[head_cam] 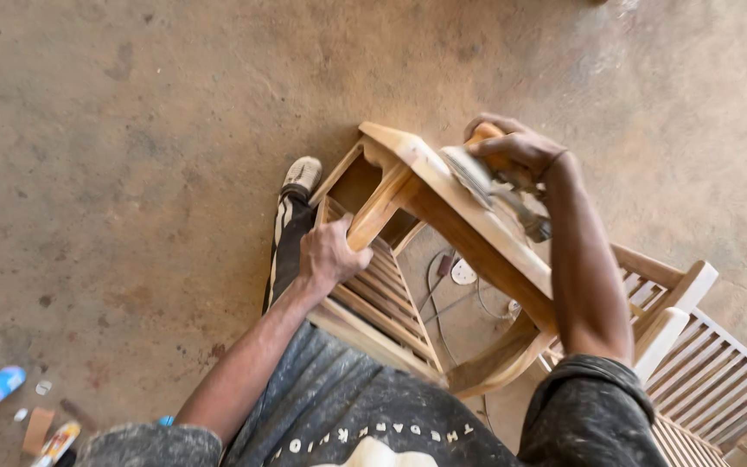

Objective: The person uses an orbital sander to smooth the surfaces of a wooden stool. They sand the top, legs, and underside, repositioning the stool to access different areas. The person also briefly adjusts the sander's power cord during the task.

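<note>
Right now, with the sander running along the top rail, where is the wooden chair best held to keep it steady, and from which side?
Probably on the slanted leg brace below the rail, coming from the person's left. It is a narrow bar that fingers can wrap, it sits clear of the sander in the right hand, and the left hand already grips there on the wooden chair.
</note>
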A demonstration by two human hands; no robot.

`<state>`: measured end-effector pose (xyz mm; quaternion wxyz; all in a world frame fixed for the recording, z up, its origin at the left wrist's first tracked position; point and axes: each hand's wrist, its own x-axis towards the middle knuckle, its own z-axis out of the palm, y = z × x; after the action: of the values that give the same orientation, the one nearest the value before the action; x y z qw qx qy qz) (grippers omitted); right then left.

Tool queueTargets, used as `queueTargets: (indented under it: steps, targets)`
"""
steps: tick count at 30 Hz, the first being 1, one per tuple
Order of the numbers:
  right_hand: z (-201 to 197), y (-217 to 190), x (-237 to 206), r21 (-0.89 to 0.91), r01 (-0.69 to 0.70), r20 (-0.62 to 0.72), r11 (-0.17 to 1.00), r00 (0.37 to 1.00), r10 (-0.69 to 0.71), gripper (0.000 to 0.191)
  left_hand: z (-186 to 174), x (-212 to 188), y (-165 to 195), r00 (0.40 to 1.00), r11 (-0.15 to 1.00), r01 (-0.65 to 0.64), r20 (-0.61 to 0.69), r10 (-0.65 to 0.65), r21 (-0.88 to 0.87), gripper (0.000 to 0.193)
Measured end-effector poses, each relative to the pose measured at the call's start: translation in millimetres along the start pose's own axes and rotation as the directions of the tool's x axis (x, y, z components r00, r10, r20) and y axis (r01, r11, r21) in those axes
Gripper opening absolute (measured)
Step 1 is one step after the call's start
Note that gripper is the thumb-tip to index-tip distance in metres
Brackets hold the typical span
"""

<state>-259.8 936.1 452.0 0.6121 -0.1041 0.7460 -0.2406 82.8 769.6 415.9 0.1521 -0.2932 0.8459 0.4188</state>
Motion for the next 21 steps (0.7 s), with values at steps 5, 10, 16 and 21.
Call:
queueTargets:
  steps: [5, 10, 16, 21]
  targets:
    - [17, -13, -60, -0.184, 0.415, -0.180, 0.891, 0.877, -0.446, 0.038, 3, -1, -3, 0.999, 0.999, -0.033, -0.035, 0.033, -0.008, 0.052]
    - [103, -6, -129, -0.786, 0.015, -0.478, 0.618, 0.621, -0.622, 0.038, 7, -3, -8, 0.999, 1.000, -0.026, -0.033, 0.026, -0.008, 0.049]
    - [137, 19, -159, -0.783, -0.050, -0.516, 0.621, 0.610, -0.601, 0.051, 13, -9, -15, 0.997, 0.999, -0.051, -0.055, 0.051, 0.007, 0.044]
    - [68, 28, -139, -0.641, 0.041, -0.519, 0.767, 0.713, -0.472, 0.047, 9, -10, -12, 0.998, 0.999, -0.050, -0.028, 0.050, 0.002, 0.037]
